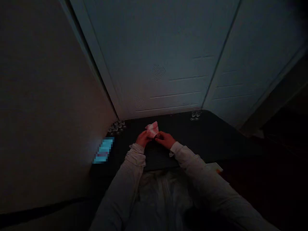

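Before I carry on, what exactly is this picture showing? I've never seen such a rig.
No machine here: these are a person's bare left hand and right hand, seen by one head-worn camera looking forward and down. The left hand's grip holds a pink-and-white cloth; the right is beside it, but dimness hides whether its fingers hold anything. On the dark, flat table, small, clear, glass-like vessels cluster back left, with a few more back right. A bright blue, pixelated rectangle shows at the left.

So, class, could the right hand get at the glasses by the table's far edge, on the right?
Probably yes: nothing visible blocks the right hand from those glasses, though it's busy at the pinkish cloth.
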`<action>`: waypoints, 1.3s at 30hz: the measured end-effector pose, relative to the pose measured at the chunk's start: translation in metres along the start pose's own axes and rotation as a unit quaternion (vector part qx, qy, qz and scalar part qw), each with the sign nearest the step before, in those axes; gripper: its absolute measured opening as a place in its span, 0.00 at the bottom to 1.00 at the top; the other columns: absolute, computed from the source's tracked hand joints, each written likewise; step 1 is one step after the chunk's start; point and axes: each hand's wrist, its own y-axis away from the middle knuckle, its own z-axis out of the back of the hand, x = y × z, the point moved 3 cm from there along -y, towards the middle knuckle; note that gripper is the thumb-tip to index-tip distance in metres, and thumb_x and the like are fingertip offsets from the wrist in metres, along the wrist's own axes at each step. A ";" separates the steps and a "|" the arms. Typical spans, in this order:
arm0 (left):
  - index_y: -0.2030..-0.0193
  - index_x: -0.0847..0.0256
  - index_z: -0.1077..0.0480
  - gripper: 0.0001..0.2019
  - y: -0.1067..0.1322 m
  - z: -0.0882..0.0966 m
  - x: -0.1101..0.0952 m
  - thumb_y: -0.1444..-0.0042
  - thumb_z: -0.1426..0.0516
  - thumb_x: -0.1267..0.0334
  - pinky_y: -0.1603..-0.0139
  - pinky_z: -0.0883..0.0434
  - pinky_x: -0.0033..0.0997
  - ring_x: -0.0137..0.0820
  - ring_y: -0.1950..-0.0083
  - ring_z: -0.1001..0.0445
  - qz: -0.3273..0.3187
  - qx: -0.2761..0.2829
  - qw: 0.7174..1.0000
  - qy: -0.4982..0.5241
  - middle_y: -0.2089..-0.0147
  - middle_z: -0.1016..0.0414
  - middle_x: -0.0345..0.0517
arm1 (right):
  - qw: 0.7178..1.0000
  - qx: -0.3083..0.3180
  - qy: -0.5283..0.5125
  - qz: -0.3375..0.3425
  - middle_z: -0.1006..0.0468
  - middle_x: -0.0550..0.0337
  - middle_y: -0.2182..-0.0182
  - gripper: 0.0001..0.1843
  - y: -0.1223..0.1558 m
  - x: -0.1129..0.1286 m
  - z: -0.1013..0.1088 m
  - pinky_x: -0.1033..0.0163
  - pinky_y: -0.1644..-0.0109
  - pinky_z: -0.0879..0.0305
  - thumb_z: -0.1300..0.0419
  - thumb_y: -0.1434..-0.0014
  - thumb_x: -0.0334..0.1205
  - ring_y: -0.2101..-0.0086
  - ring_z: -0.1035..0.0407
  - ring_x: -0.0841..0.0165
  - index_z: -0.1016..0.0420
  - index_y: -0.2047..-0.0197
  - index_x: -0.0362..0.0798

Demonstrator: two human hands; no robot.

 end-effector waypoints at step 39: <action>0.70 0.67 0.35 0.13 -0.005 -0.001 0.007 0.63 0.46 0.61 0.81 0.39 0.26 0.27 0.76 0.35 0.003 -0.070 0.997 0.031 0.75 0.33 0.45 | 1.000 -0.014 0.007 0.018 0.36 0.64 0.79 0.15 0.000 -0.003 0.001 0.70 0.73 0.48 0.54 0.51 0.49 0.77 0.43 0.76 0.39 0.73 0.45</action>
